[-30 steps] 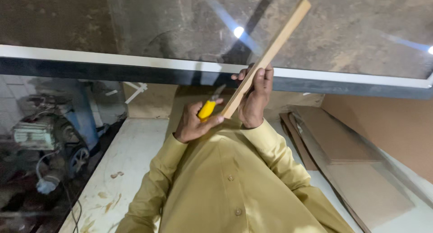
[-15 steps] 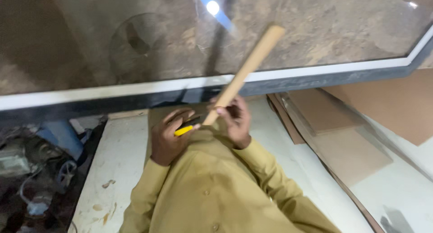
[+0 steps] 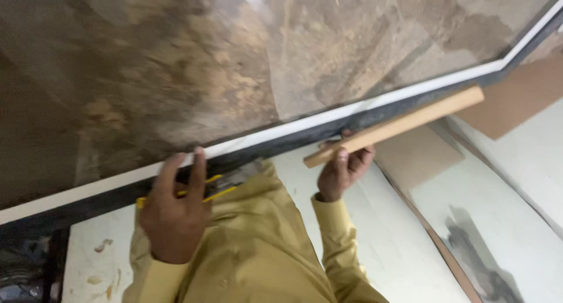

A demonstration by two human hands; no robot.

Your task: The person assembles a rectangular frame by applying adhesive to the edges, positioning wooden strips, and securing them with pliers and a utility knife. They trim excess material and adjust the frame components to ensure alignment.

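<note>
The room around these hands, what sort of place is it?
Probably a carpentry workshop. The right hand holds a wooden strip, the left hand a yellow tool, and brown boards lie stacked beside a white-edged panel.

Brown boards [image 3: 516,97] leaning at rt, white floor [image 3: 381,244] w/ paint stains, clutter [image 3: 23,273] bottom-left

Yellow-handled tool [image 3: 202,191]: mostly hidden behind the left hand [image 3: 173,212]; its kind cannot be told.
Long pale wooden strip [image 3: 399,126]: its near end sits in the right hand [image 3: 343,168], partly covered by the fingers.
Large glossy brown marbled panel [image 3: 234,62]: blurred, cut off at the top, left and right edges.
Dark machinery [image 3: 23,273]: bottom left corner, cropped and too blurred to identify.
Flat brown boards [image 3: 516,97]: cut off at the right edge.
</note>
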